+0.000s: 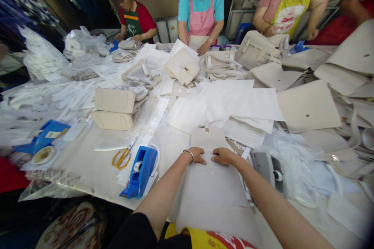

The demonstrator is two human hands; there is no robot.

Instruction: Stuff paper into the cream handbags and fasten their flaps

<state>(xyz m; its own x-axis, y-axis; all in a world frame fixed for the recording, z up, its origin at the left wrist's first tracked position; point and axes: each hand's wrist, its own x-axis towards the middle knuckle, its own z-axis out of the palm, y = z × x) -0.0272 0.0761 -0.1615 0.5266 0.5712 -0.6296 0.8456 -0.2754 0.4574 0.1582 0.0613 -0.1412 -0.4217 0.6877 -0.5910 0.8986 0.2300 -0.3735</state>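
Head view: both hands press flat, fingers extended, on a cream handbag (213, 179) on the desk (87, 163); left hand (198, 155), right hand (223, 156), gripping nothing. Step judged: flattening. Tape dispenser (140, 171) lies left of the left hand.

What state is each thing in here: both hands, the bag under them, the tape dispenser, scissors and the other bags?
left hand: open, flat on the bag
right hand: open, flat on the bag
cream bag: lying flat, flap open, pointing away
blue tape dispenser: standing on the table, untouched
yellow-handled scissors: lying shut beside the dispenser
two cream bags: stacked on their sides
cream bag further back: closed
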